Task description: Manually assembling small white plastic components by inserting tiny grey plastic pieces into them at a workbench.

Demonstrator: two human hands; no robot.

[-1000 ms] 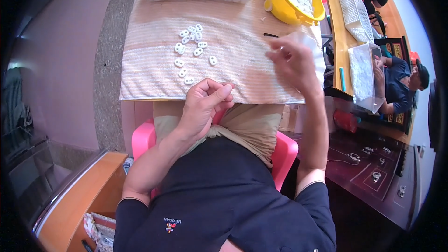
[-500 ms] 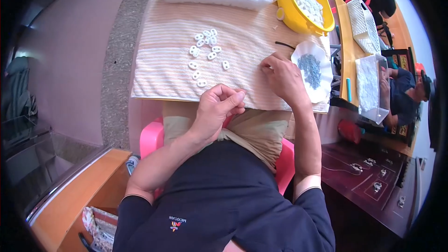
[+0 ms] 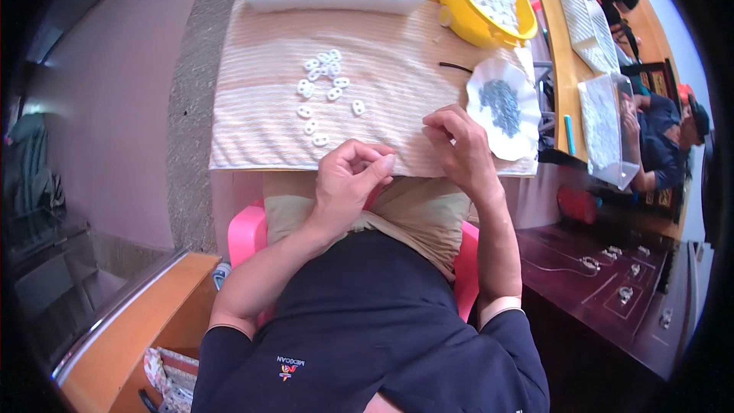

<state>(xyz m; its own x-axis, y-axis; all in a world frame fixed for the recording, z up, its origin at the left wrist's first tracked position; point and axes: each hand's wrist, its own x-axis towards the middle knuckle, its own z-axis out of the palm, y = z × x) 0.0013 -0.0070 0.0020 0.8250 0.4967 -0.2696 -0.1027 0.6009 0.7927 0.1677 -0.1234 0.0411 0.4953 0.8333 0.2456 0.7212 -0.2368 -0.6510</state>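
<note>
Head view, and it's fingertip work with small parts, I'd judge at the sorting-or-fitting stage; whatever the next move is, it calls for a precise pinch and two steady hands. Left hand (image 3: 345, 176) at the table's near edge: fingers curled in, thumb tip pressed up against the index finger, a tight little pinch, though whether a tiny piece sits inside it I can't tell from here. Right hand (image 3: 468, 149), over the striped cloth (image 3: 397, 84): fingers bent, thumb and index drawn close, but the view is too coarse to say if they meet or grip anything. White two-holed pieces (image 3: 320, 140) lie scattered on the cloth, beyond the left hand. Just beside the right hand, a white fluted dish (image 3: 508, 148) bears small grey-blue bits (image 3: 501, 107), with a black strip (image 3: 456, 66) lying near its far side.
</note>
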